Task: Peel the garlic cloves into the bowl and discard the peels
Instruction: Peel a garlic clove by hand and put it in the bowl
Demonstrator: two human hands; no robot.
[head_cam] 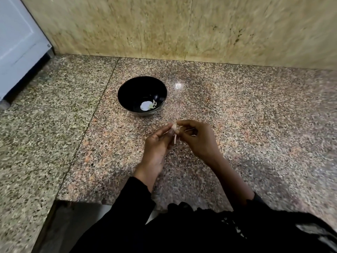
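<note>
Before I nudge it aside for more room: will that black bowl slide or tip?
The black bowl would probably slide easily: the granite counter looks polished. It seems light, holding only a few pale pieces. Its rounded sides narrow toward the base, so a push high on the rim might tip it.

My table (237,110) is speckled granite, with a seam running down its left part. A black bowl (127,92) stands on it toward the back, near the wall.
</note>
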